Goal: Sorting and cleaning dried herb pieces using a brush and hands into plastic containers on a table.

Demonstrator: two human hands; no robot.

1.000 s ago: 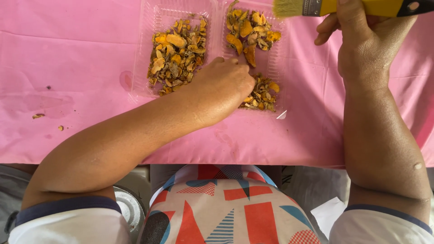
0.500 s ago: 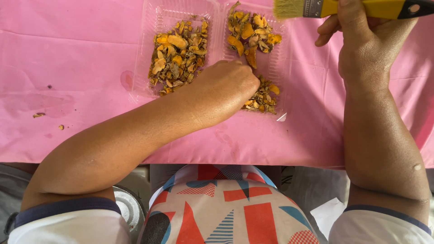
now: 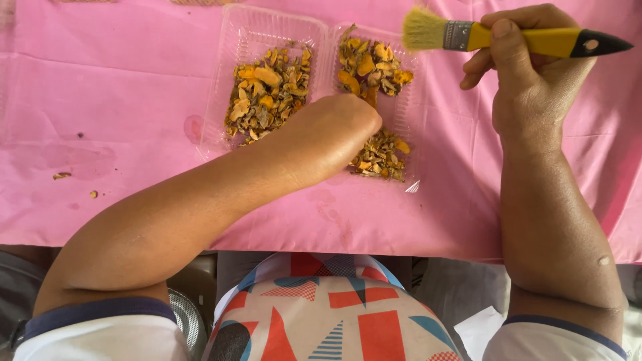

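A clear plastic clamshell tray (image 3: 281, 20) lies open on a pink tablecloth (image 3: 120, 100). Both halves hold yellow-orange dried pieces: one heap in the left half (image 3: 264, 93), another in the right half (image 3: 371, 67). My left hand (image 3: 328, 137) rests knuckles-up in the right half, fingers curled down into the pieces and hidden. My right hand (image 3: 535, 87) hovers to the right of the tray, gripping a flat brush (image 3: 521, 39) with a yellow handle and black end. Its pale bristles (image 3: 422, 30) point left over the tray's right rim.
A few crumbs (image 3: 61, 176) lie on the cloth at the left. The table's near edge runs across below my forearms. Under it are my patterned lap (image 3: 328, 314) and a round metal object (image 3: 187, 321) at the lower left.
The brush and my right hand now sit lower in the frame, with the whole brush showing. My left hand has stayed in the right half of the tray.
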